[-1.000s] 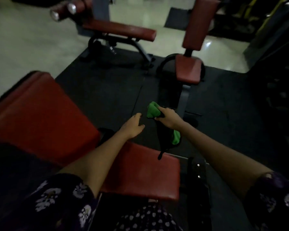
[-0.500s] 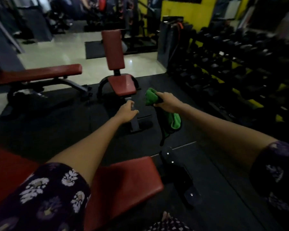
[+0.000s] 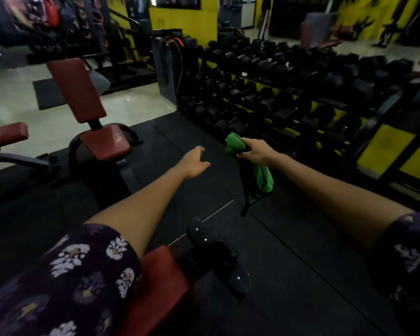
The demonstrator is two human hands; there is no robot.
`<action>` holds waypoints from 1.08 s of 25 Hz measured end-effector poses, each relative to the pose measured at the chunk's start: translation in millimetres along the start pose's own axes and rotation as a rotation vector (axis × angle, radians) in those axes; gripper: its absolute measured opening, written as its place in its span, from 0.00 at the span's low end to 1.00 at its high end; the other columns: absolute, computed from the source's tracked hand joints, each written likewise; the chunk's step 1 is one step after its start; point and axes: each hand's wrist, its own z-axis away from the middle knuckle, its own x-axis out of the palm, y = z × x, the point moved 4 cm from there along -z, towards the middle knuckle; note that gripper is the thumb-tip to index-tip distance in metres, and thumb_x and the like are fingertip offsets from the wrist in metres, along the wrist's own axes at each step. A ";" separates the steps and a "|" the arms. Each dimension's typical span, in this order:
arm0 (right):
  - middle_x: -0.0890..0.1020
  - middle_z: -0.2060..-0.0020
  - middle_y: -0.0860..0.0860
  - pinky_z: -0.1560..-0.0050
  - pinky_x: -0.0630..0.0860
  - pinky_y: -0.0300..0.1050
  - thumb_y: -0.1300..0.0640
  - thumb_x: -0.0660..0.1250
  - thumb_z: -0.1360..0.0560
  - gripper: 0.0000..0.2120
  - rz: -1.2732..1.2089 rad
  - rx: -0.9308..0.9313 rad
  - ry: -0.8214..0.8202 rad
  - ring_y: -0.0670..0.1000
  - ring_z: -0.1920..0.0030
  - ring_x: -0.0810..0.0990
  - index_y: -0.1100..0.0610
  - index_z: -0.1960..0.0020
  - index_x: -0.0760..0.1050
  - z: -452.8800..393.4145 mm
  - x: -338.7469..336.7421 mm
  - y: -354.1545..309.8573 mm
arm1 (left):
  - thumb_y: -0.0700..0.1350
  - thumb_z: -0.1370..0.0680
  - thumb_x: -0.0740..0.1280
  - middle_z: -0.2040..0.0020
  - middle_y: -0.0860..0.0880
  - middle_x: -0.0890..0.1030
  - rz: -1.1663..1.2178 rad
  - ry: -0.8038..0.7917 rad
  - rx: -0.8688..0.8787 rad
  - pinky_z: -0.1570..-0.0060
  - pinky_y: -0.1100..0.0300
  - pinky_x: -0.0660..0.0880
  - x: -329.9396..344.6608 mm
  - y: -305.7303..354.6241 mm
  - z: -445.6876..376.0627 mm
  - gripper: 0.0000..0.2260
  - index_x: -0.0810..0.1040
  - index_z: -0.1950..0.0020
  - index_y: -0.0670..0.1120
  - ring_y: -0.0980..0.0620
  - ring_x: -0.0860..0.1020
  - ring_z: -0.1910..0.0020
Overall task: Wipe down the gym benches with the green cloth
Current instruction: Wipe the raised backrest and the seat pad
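Observation:
My right hand [image 3: 255, 151] grips the green cloth [image 3: 261, 179], which bunches above my fist and hangs down below it over the black floor mat. My left hand [image 3: 194, 162] is stretched forward in the air, fingers relaxed and holding nothing. A red upright bench [image 3: 104, 143] with a tall back pad stands to the left of my hands. The corner of the nearest red bench [image 3: 160, 287] shows at the bottom, under my left sleeve. The end of a third red bench [image 3: 5, 135] sticks in at the far left.
A long rack of black dumbbells [image 3: 289, 88] with yellow panels runs along the right. A black bench foot with bolts [image 3: 216, 255] lies on the dark rubber mat [image 3: 301, 263] below my hands. Pale tiled floor [image 3: 22, 110] lies behind the upright bench.
The view has swung right and up: the near red bench slid to the bottom left and the dumbbell rack came into sight. Both hands stay out front, the right still holding the cloth.

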 end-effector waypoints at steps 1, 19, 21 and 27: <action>0.73 0.35 0.59 0.40 0.67 0.45 0.57 0.65 0.23 0.24 -0.009 0.025 0.007 0.58 0.35 0.71 0.60 0.29 0.66 0.4 -12.5 20.9 | 0.44 0.21 0.64 0.28 0.42 0.66 -0.018 -0.015 0.017 0.35 0.55 0.66 11.8 17.8 -11.6 0.26 0.59 0.26 0.41 0.45 0.67 0.31; 0.76 0.39 0.58 0.42 0.68 0.43 0.57 0.67 0.24 0.21 -0.133 0.021 0.076 0.56 0.38 0.73 0.58 0.33 0.70 -84.8 -128.1 223.5 | 0.44 0.22 0.65 0.28 0.41 0.65 -0.105 -0.021 0.027 0.35 0.54 0.66 118.0 168.8 -197.3 0.26 0.59 0.26 0.41 0.44 0.67 0.31; 0.76 0.39 0.58 0.44 0.68 0.42 0.57 0.67 0.24 0.20 -0.124 -0.004 0.047 0.56 0.39 0.74 0.58 0.34 0.70 -104.4 -129.8 235.5 | 0.43 0.21 0.65 0.28 0.41 0.65 -0.126 -0.010 0.014 0.34 0.54 0.65 119.1 169.9 -219.5 0.26 0.59 0.26 0.40 0.44 0.66 0.30; 0.75 0.37 0.57 0.42 0.68 0.43 0.57 0.66 0.24 0.22 -0.093 -0.075 -0.010 0.56 0.38 0.73 0.59 0.31 0.68 -202.7 -161.7 283.4 | 0.43 0.21 0.63 0.29 0.41 0.67 -0.107 0.061 -0.004 0.35 0.57 0.64 118.0 190.0 -316.9 0.23 0.63 0.27 0.40 0.45 0.66 0.30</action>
